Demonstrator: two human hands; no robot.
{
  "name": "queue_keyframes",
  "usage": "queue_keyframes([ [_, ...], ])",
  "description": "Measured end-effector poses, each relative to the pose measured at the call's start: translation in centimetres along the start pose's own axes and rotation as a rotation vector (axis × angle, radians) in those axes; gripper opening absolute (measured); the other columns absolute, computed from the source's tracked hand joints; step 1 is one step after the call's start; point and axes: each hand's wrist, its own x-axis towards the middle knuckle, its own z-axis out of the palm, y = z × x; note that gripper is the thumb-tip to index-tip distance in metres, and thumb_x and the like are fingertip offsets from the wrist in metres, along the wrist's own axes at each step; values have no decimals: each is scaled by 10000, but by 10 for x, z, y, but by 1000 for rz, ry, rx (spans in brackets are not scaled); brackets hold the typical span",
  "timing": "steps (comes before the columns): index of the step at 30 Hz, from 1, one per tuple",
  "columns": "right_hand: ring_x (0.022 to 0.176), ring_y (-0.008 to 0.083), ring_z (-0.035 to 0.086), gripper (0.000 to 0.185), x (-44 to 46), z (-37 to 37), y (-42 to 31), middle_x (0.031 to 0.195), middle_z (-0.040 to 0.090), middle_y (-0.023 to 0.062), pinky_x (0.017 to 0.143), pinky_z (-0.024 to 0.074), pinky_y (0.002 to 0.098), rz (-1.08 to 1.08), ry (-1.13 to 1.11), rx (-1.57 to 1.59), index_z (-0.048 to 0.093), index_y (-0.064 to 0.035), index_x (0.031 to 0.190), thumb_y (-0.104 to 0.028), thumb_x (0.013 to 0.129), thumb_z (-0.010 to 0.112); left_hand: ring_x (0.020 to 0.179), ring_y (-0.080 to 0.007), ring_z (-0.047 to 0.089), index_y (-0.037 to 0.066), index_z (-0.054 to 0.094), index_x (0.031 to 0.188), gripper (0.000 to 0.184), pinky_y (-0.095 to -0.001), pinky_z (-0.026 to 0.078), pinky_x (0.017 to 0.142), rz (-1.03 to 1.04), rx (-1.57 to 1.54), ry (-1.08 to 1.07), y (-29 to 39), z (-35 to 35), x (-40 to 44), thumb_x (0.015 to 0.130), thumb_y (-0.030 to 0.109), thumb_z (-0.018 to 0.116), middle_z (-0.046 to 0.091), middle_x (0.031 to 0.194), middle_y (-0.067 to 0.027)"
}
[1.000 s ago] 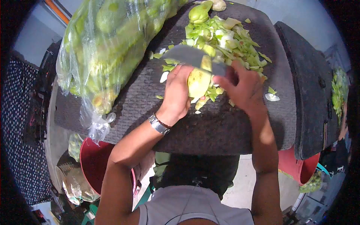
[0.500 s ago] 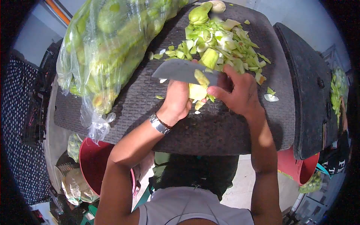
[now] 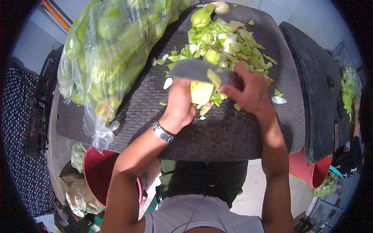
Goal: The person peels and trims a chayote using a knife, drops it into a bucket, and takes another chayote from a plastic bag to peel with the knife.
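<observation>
In the fingers of my left hand [image 3: 180, 101], which wears a metal watch at the wrist, is a partly peeled chayote [image 3: 200, 93] with a pale, flat-cut face. My right hand [image 3: 251, 90] is wrapped round the dark handle of a broad-bladed knife [image 3: 189, 69]. The slightly blurred blade lies above the chayote, its tip pointing left, and a strip of peel [image 3: 214, 78] is on it near the handle. Just beyond the blade is a heap of green and pale peelings [image 3: 235, 44]. A greener chayote [image 3: 202, 16] rests at the heap's far end.
A large clear plastic bag of chayotes [image 3: 116, 50] lies across the left of the dark woven tabletop [image 3: 225, 136]. Red tubs stand below, one at left [image 3: 99, 171] and one at right [image 3: 307, 171]. A dark panel [image 3: 316, 97] borders the right side.
The knife has shifted a little to the right, and my right hand has moved slightly right and down. More of the chayote's pale cut face shows beneath the blade.
</observation>
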Motion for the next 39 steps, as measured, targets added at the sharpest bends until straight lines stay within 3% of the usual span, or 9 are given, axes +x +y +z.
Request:
queue_keyframes([
  [4, 546, 187, 553, 655, -6, 11, -17, 604, 553, 46, 540, 434, 353, -67, -80, 183, 579, -33, 835, -663, 793, 756, 767, -162, 682, 86, 582, 1130, 312, -332, 545, 525, 76, -142, 186, -10, 7, 13, 1069, 386, 523, 671, 941, -54],
  [7, 542, 178, 533, 644, -5, 6, -18, 598, 533, 43, 539, 430, 349, -1, -76, 148, 559, -34, 801, -647, 798, 757, 762, -164, 685, 89, 582, 1139, 310, -327, 548, 524, 45, -90, 73, -6, 6, 2, 1072, 384, 514, 677, 954, -58],
  [10, 570, 259, 658, 624, -2, 5, -13, 613, 621, 64, 580, 516, 401, -18, -68, 80, 630, -56, 803, -658, 767, 787, 761, -167, 689, 85, 579, 1156, 324, -329, 555, 523, 26, -99, 76, -4, 8, 0, 1067, 391, 521, 683, 969, -63],
  [13, 586, 265, 660, 621, -3, 3, -13, 626, 625, 75, 586, 513, 409, -14, -56, 95, 637, -57, 810, -662, 778, 775, 821, -205, 706, 67, 565, 1246, 412, -358, 570, 555, 42, -13, 91, -7, 5, 1, 1072, 425, 459, 700, 1064, -90],
  [19, 608, 274, 665, 642, 5, -8, 10, 646, 632, 85, 597, 513, 416, 90, -23, 77, 632, -59, 803, -690, 783, 753, 774, -173, 695, 52, 564, 1208, 330, -322, 564, 506, -31, -56, 77, 5, 12, -2, 1049, 328, 475, 688, 999, -93],
  [26, 571, 253, 661, 669, -3, 3, -17, 618, 623, 63, 571, 512, 397, -25, -69, 135, 625, -39, 809, -690, 766, 772, 822, -188, 701, 62, 517, 1295, 402, -342, 585, 536, 47, -22, 115, -6, 8, -2, 1071, 392, 479, 670, 1073, -102],
  [32, 557, 221, 609, 611, 0, -4, -2, 615, 590, 58, 550, 459, 362, -6, 53, -74, 616, -58, 860, -643, 782, 778, 828, -221, 709, 43, 560, 1240, 396, -361, 574, 543, 0, 2, 110, -1, 10, -7, 1070, 378, 435, 698, 1025, -103],
  [38, 560, 212, 602, 576, 2, -17, 12, 648, 613, 86, 575, 463, 374, 11, 79, -195, 675, -43, 945, -590, 801, 785, 797, -225, 702, 49, 591, 1242, 435, -351, 540, 538, -94, -50, 47, 5, 13, -3, 1063, 409, 424, 711, 990, -101],
  [39, 590, 238, 626, 593, 3, -19, 20, 660, 627, 99, 598, 480, 388, 78, 143, -205, 668, -48, 899, -627, 808, 758, 793, -223, 697, 53, 593, 1247, 444, -351, 540, 547, -127, -70, 13, 7, 11, -2, 1062, 421, 426, 709, 989, -96],
])
